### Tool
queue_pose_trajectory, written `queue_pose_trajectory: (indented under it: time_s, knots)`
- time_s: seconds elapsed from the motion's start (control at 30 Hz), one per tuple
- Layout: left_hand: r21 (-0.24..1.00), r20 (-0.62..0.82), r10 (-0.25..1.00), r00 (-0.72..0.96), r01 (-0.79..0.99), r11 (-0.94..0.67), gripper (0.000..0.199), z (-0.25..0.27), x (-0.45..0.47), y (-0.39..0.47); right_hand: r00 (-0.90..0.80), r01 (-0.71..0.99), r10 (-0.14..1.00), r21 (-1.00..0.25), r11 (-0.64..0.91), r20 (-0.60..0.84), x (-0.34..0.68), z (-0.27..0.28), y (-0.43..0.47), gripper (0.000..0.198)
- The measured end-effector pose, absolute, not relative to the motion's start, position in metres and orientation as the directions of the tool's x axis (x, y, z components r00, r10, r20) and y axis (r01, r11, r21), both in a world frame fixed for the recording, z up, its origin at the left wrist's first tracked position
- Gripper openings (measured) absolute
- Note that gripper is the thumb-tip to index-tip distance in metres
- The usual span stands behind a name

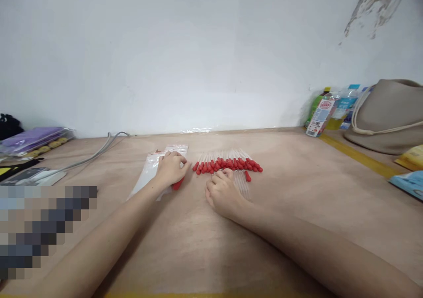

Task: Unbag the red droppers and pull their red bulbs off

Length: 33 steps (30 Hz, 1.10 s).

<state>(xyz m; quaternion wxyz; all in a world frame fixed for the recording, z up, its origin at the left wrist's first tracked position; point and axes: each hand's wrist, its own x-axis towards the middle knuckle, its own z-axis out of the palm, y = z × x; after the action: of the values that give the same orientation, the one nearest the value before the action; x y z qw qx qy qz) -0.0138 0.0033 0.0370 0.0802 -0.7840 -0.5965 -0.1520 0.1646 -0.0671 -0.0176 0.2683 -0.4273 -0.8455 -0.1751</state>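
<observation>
Several glass droppers with red rubber bulbs (228,163) lie side by side on the table. One group has its clear tubes pointing to the wall; more clear tubes (243,184) point toward me. My right hand (223,192) rests at the near side of this row, fingers curled in against the droppers and fingertips hidden. To the left, my left hand (172,168) is bent over clear zip bags (145,174) lying flat. A red piece (178,184) shows under its palm, partly covered. What its curled fingers hold is hidden.
Drink bottles (325,110) and a beige bag (386,113) stand at the back right, blue and yellow packets (410,184) nearer. A grey cable (95,152), a purple pack (36,139) and a phone-like flat object (24,176) lie left. A wall closes off the back.
</observation>
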Motion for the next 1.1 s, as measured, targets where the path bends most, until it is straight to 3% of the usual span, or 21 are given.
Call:
queue_pose_trajectory:
  time_s: [0.1,0.2,0.4,0.57,0.7,0.83,0.97,1.1]
  knots:
    - [0.064,0.22,0.964,0.15,0.984,-0.168,0.047,0.036,-0.001,0.017,-0.426,0.835,0.696,-0.043,0.548,0.578,0.166,-0.014,-0.074,0.03]
    - [0.081,0.139,0.983,0.122,0.988,-0.134,0.044,0.035,0.006,0.028,-0.432,0.833,0.726,-0.072,0.549,0.536,0.169,-0.01,-0.078,0.044]
    - [0.084,0.025,0.994,0.108,0.99,-0.11,0.033,0.038,0.017,0.034,-0.434,0.842,0.769,-0.09,0.531,0.47,0.171,-0.008,-0.079,0.048]
    - [0.058,0.024,0.994,0.109,0.992,-0.11,0.032,0.043,0.022,0.033,-0.438,0.848,0.774,-0.074,0.524,0.457,0.171,-0.008,-0.076,0.049]
    - [0.023,0.114,0.987,0.11,0.993,-0.114,0.031,0.052,0.02,0.024,-0.431,0.844,0.761,-0.082,0.53,0.485,0.172,-0.008,-0.075,0.045]
    - [0.007,0.274,0.948,0.16,0.986,-0.168,0.028,0.055,0.013,-0.005,-0.363,0.831,0.709,-0.133,0.539,0.604,0.182,-0.005,-0.078,0.038]
    - [0.085,0.457,0.807,0.375,0.884,-0.459,0.021,0.033,0.003,-0.04,-0.17,0.851,0.623,-0.204,0.483,0.764,0.212,-0.008,-0.084,0.032]
    - [0.065,0.611,0.577,0.542,0.692,-0.719,0.019,0.0,0.0,-0.061,-0.213,0.822,0.521,-0.136,0.553,0.827,0.244,-0.014,-0.088,0.042]
